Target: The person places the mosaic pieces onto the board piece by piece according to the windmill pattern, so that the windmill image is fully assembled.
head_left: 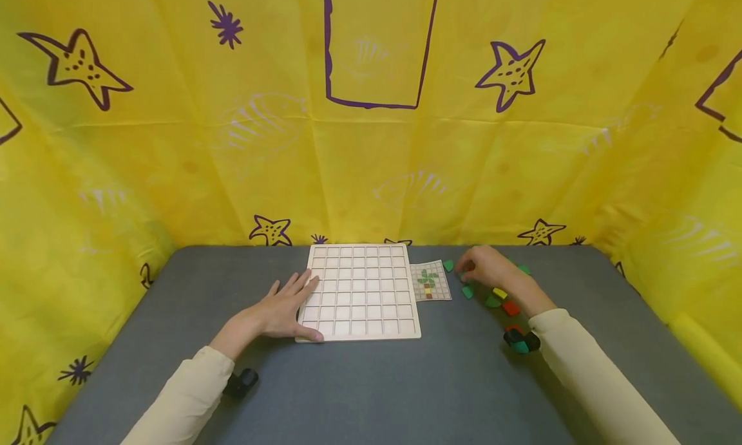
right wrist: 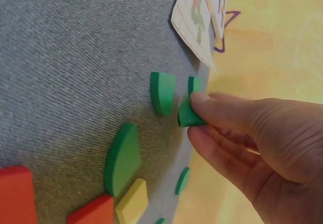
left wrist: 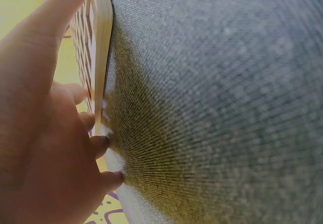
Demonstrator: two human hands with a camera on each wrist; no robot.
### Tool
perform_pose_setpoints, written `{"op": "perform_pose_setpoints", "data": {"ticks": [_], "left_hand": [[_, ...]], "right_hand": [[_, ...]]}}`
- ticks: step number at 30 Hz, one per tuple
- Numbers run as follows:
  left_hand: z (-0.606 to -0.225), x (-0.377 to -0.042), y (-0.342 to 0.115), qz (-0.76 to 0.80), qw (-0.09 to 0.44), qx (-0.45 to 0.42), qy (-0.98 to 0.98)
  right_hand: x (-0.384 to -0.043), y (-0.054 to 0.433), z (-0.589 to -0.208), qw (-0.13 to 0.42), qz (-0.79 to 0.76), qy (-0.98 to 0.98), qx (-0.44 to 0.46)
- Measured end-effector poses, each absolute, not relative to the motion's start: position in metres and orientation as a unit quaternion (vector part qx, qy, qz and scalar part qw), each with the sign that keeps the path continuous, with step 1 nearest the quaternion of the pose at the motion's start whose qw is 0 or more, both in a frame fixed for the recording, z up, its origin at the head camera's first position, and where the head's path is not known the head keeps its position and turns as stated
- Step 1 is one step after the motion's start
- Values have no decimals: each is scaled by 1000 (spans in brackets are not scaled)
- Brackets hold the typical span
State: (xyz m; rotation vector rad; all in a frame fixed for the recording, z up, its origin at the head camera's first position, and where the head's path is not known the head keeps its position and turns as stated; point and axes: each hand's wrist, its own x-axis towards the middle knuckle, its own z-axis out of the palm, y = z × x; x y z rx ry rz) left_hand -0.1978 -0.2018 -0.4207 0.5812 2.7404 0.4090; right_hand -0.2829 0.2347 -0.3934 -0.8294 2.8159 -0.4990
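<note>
A pale wooden grid board (head_left: 359,292) lies on the table. My left hand (head_left: 284,306) rests on its left edge with fingers spread, thumb at the near corner. In the right wrist view, my right hand (right wrist: 242,138) pinches a green block (right wrist: 189,114) between thumb and fingertips. Around it lie other green pieces, among them a quarter-round one (right wrist: 163,94) and a larger curved one (right wrist: 122,158). A yellow block (right wrist: 132,202) and red blocks (right wrist: 17,196) lie nearer. Right of the board, a pattern card (head_left: 431,281) shows a small palm-tree figure in green, yellow and brown.
A grey cloth (head_left: 371,393) covers the table. Yellow printed fabric (head_left: 371,161) hangs behind it and along both sides. Black wrist devices sit by each forearm, the right one (head_left: 522,340) close to a red piece.
</note>
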Motion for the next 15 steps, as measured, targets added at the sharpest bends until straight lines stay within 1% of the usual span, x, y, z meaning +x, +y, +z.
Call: {"op": "perform_pose_setpoints", "data": {"ticks": [9,15], "left_hand": [[-418,-197,-201,142,148,205,957],[-418,-197,-200,139,153,199,958]], "right_hand": [[-281,238,-387,19,-159,947,-277],[-279,236,-379,-4,-188,949,-253]]}}
